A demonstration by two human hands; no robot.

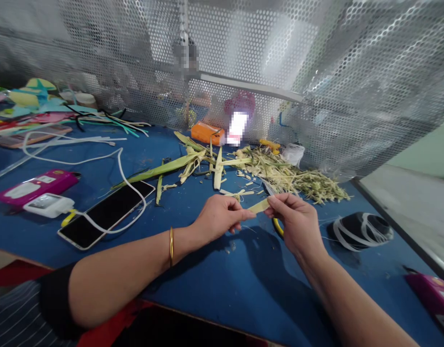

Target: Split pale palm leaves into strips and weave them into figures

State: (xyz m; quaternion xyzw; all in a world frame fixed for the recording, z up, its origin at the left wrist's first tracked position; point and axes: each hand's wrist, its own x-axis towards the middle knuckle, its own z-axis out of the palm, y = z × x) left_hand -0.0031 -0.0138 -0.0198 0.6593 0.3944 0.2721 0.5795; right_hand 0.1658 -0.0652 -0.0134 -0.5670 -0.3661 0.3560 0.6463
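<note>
Between my two hands a short, pale yellow-green strip of leaf [260, 206] is stretched over the blue table. My left hand [222, 217], with a gold bangle at the wrist, pinches the strip's left end. The other end is pinched by my right hand [294, 217]. Partly hidden behind my right hand lie scissors with a yellow handle [278, 226]. Just beyond the hands are cut leaf pieces [218, 168], and a long green leaf [164, 167] lies to their left. A heap of dried plant trimmings [297, 176] spreads behind my right hand.
A black spool of white thread [362, 231] stands at right. On the left lie a black-screened phone [106, 214], a white cable [122, 168] and a magenta box [37, 187]. An orange pack [207, 133] sits against the perforated metal screen [243, 48] at the back.
</note>
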